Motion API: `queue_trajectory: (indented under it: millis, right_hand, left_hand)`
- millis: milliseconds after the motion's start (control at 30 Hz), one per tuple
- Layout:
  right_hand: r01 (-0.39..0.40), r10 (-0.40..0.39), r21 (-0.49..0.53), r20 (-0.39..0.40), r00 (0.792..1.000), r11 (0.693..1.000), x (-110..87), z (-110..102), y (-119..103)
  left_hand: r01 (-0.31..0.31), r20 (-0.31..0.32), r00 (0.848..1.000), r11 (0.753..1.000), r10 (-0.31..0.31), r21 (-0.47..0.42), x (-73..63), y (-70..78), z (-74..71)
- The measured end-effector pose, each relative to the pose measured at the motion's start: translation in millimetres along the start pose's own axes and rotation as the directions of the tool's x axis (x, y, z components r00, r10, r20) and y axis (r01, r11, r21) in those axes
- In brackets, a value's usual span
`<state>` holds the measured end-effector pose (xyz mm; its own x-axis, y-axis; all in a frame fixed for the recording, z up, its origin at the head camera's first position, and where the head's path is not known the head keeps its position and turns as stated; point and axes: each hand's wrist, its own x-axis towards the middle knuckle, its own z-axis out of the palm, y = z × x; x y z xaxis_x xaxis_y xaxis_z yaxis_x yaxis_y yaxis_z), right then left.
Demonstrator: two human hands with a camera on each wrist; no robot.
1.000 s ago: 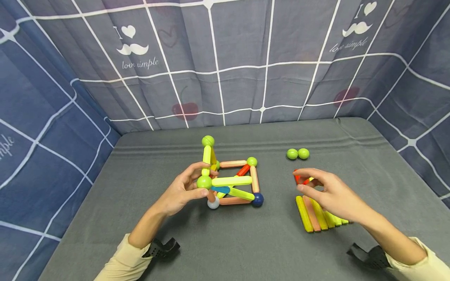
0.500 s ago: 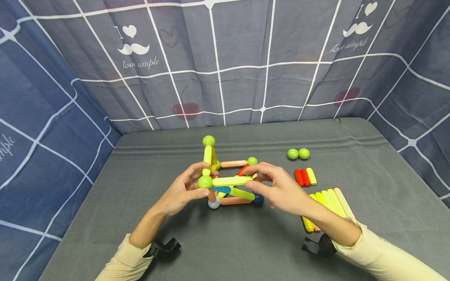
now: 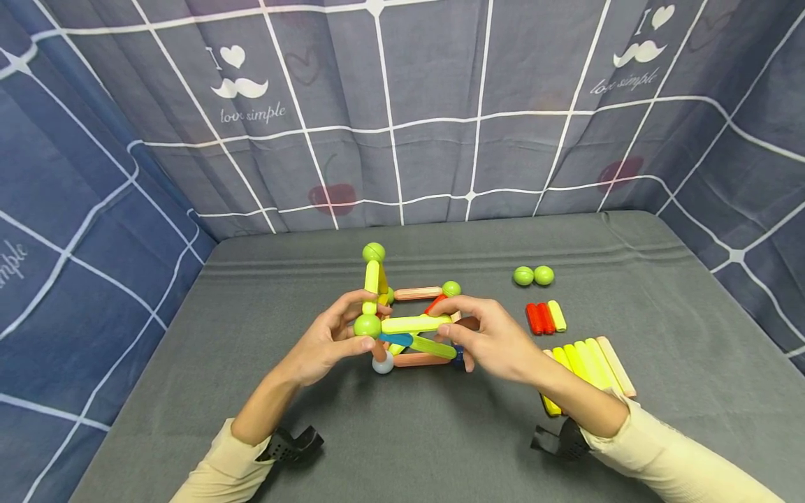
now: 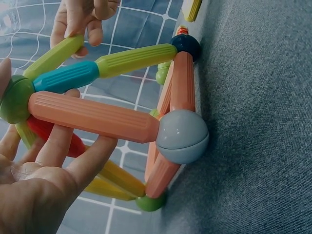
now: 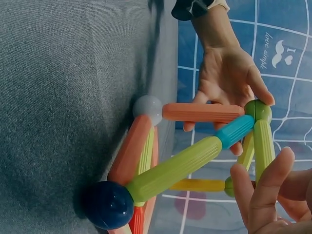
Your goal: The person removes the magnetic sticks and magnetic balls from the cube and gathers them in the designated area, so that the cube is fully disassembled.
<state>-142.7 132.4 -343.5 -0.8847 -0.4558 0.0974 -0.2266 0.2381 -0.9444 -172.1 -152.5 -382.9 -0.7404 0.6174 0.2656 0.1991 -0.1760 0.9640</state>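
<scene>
A frame of magnetic rods and balls stands on the grey cloth. My left hand [image 3: 323,346] grips its near upper green ball [image 3: 367,326], thumb in front and fingers behind among the rods. From that ball a yellow-green rod [image 3: 411,324] points right, its free end pinched by my right hand [image 3: 499,342]. Below it, a blue rod [image 4: 66,76] joined to a green rod [image 5: 175,168] slants to the dark blue ball [image 5: 107,204]. An orange rod [image 4: 92,117] drops to the grey ball [image 4: 183,136]. Another green ball [image 3: 374,253] tops the far corner.
Right of the frame lie two green balls [image 3: 533,275], short red rods [image 3: 541,318] with a short yellow one [image 3: 557,316], and a row of long rods [image 3: 597,363] partly under the right forearm. A patterned curtain [image 3: 434,161] encloses the back and sides.
My right hand has moved left from over the loose rods to the free end of the yellow-green rod and now pinches it. The left hand has kept its hold.
</scene>
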Motion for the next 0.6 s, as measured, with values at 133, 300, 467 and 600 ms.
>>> queue_trajectory:
  millis: [133, 300, 467, 600]
  right_hand:
    - [0.008, -0.007, 0.035, -0.015, 1.000, 0.999, 0.3, 1.5, 1.1]
    - [0.004, -0.003, 0.051, -0.029, 1.000, 0.999, -1.9, 3.2, 0.7]
    - [0.009, -0.006, 0.064, -0.046, 0.999, 0.998, -4.0, 5.2, 1.8]
    - [0.026, -0.022, 0.080, -0.053, 0.998, 0.996, -4.6, 7.1, 2.3]
  left_hand:
    - [-0.001, 0.001, 1.000, 1.000, 0.001, 0.000, -0.2, 0.3, -0.1]
    - [0.007, -0.008, 1.000, 1.000, -0.007, 0.002, 0.1, 1.0, 0.3]
    - [0.011, -0.005, 1.000, 1.000, -0.011, 0.005, 0.3, 1.1, 0.9]
    - [0.005, -0.004, 1.000, 1.000, -0.005, 0.001, -0.7, 0.9, 0.7]
